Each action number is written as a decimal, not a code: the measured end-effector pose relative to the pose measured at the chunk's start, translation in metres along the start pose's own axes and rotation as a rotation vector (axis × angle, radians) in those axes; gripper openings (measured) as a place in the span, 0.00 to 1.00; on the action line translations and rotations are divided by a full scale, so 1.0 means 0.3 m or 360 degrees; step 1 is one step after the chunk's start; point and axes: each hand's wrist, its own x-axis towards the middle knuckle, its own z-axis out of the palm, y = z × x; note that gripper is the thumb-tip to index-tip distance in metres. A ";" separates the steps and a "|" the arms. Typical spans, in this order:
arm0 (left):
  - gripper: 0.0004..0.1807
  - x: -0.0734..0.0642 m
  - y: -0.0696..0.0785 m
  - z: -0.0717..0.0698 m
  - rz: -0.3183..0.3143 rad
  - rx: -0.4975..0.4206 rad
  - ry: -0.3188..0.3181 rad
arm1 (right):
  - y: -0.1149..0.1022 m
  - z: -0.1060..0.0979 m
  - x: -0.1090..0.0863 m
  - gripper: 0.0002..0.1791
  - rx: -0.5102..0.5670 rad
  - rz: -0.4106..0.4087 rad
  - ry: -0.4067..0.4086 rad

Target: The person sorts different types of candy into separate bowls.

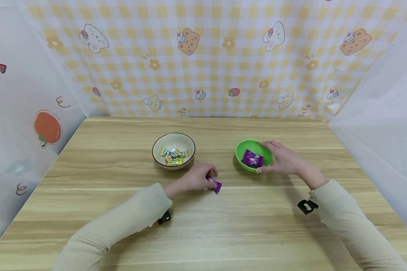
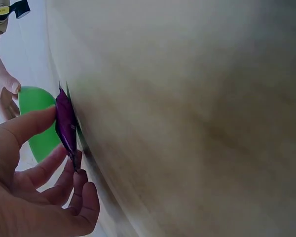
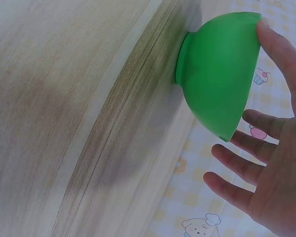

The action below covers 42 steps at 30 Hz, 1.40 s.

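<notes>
Left hand pinches purple candy between thumb and fingers, candy touching surface, between white bowl and green bowl. Right hand open, fingers straight, thumb and fingertips touching green bowl rim. Green bowl already holds purple candies; white bowl holds yellow ones. Judged: sorting by colour nearly done, since no other loose candy shows on surface; this purple piece not yet in green bowl.
</notes>
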 end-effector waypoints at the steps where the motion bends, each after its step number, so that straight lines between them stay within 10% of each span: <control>1: 0.15 -0.003 0.001 0.000 0.0009 -0.0024 -0.0017 | 0.000 0.000 0.000 0.54 0.0000 0.0001 -0.0001; 16: 0.07 -0.046 0.025 0.011 0.0006 -0.0067 -0.0095 | 0.002 0.002 -0.005 0.54 0.0005 0.0000 -0.0006; 31: 0.12 0.016 0.062 -0.056 -0.0575 -0.0983 -0.0105 | 0.003 0.001 -0.002 0.55 -0.0005 -0.0009 -0.0001; 42: 0.12 0.122 0.118 -0.085 -0.0565 -0.1140 -0.0012 | 0.000 0.001 0.000 0.55 -0.0014 -0.0001 -0.0009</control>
